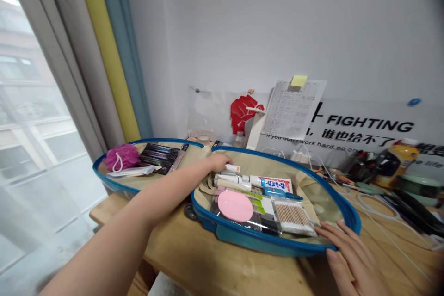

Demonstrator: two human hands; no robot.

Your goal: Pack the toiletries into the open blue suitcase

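Note:
An open suitcase with a blue rim (263,239) lies on a wooden table, with a beige lining. My left hand (218,163) reaches across it, and its fingertips are at a small tube with an orange cap (232,168). Below that hand lie several white tubes (231,181), a toothpaste tube (274,185), a pink oval sponge (235,206) and a pack of cotton swabs (293,217). My right hand (350,256) rests flat on the near rim, fingers apart. The case's other half holds a pink mesh bath puff (120,157) and dark flat packets (157,158).
The wooden table (222,268) carries bottles, green containers and white cables (378,212) to the right of the case. A sheer curtain and window (45,148) are at the left. Behind stand a wall poster (367,126), a pinned paper list and a red fist-shaped cutout.

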